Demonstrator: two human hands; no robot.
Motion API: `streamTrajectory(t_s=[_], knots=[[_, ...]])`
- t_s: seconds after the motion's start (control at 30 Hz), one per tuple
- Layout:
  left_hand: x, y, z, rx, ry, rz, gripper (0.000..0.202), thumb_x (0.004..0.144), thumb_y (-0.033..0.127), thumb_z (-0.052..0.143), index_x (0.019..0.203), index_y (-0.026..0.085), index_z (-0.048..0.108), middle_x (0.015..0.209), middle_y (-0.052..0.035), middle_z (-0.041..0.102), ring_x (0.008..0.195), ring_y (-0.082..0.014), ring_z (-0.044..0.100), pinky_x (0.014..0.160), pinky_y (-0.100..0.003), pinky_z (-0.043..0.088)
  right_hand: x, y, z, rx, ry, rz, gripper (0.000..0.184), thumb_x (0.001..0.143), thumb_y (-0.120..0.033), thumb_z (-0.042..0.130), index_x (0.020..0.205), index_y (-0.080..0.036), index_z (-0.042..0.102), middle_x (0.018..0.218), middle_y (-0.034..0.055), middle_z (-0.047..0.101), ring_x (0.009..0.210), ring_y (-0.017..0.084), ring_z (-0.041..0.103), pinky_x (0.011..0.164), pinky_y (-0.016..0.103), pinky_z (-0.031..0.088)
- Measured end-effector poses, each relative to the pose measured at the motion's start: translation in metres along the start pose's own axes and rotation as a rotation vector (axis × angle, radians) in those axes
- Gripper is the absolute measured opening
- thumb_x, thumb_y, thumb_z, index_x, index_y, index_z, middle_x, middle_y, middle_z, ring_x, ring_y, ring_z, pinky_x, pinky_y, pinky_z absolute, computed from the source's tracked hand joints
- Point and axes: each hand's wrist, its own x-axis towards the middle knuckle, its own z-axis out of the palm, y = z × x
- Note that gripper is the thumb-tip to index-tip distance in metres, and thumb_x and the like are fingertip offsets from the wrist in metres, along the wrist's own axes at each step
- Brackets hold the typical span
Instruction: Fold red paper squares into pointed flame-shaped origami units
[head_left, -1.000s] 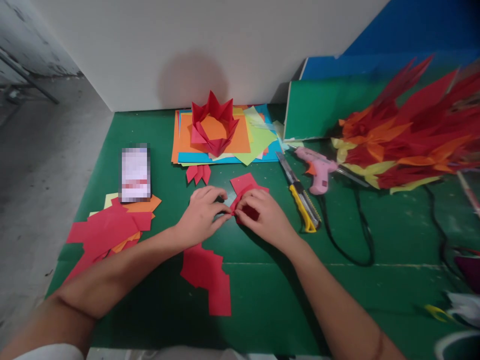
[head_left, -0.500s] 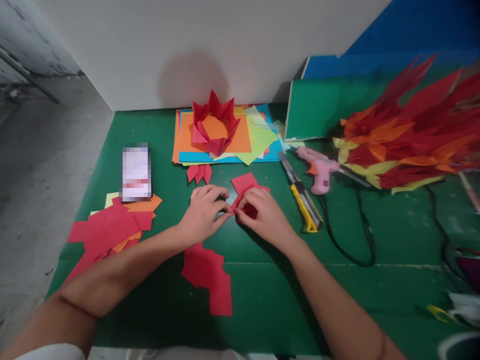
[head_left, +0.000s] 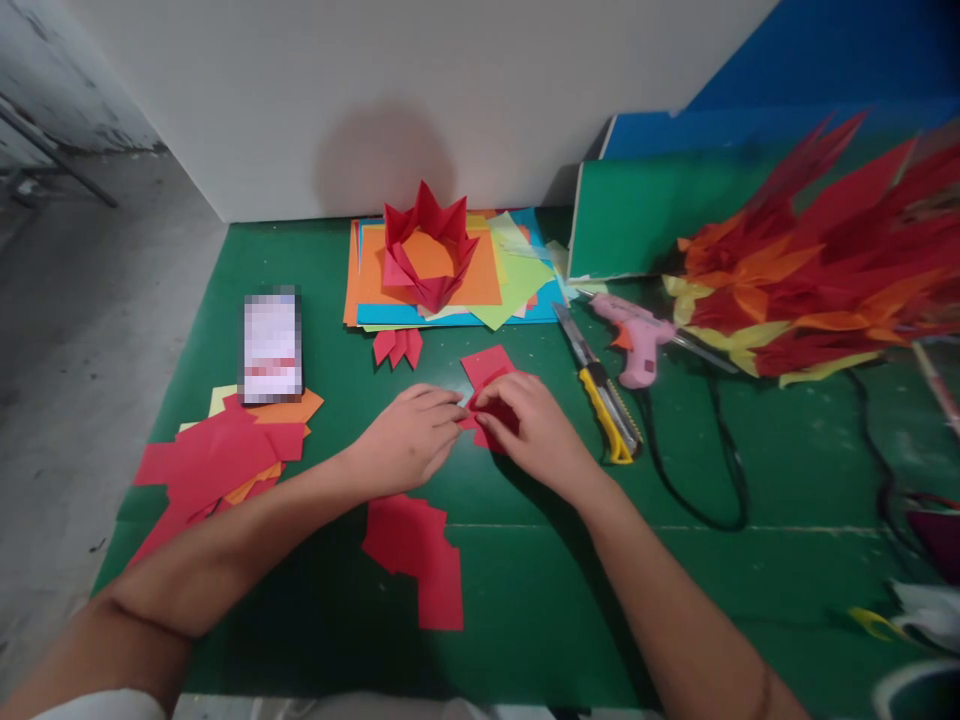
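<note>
Jointly, left hand [head_left: 411, 438] and right hand [head_left: 531, 432] touch red paper [head_left: 469, 420]; cutter [head_left: 604, 403] nearby.

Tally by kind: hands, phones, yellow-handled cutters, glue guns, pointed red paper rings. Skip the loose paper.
Hands: 2 (left hand, right hand)
Phone: 1
Yellow-handled cutter: 1
Pink glue gun: 1
Pointed red paper ring: 1
Total: 6

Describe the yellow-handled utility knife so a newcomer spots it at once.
On the green tabletop, find the person's right hand. Just right of it, beside the pink plastic glue gun, slants the yellow-handled metal utility knife. Its straight, narrow shape sets it apart from the pistol-shaped gun.
</note>
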Motion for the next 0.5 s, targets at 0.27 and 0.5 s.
streamTrajectory(t_s=[0.27,0.5], knots=[[0.000,0.000,-0.001,-0.052,0.020,-0.043,0.022,0.091,0.016,0.046,0.093,0.014,0.068,0.104,-0.0052,0.071,0.105,-0.0213,0.061,0.094,-0.040,0.044,-0.006,0.009,-0.010,-0.221,0.027,-0.006,0.010,0.087,-0.020,0.053,0.085,-0.022,0.062,0.087,0.0048,0.060,0.084,0.022,0.050,0.073,0.035,0.032],[0.001,-0.001,-0.002,-0.075,0.006,-0.058,0.023,0.091,0.017,0.046,0.092,0.014,0.069,0.102,-0.0058,0.071,0.099,-0.0209,0.062,0.092,-0.039,0.044,-0.007,-0.001,-0.005,-0.446,0.022,-0.200,0.033,0.089,-0.011,0.044,0.106,-0.025,0.068,0.086,0.0039,0.062,0.084,0.019,0.048,0.075,0.037,0.025]])
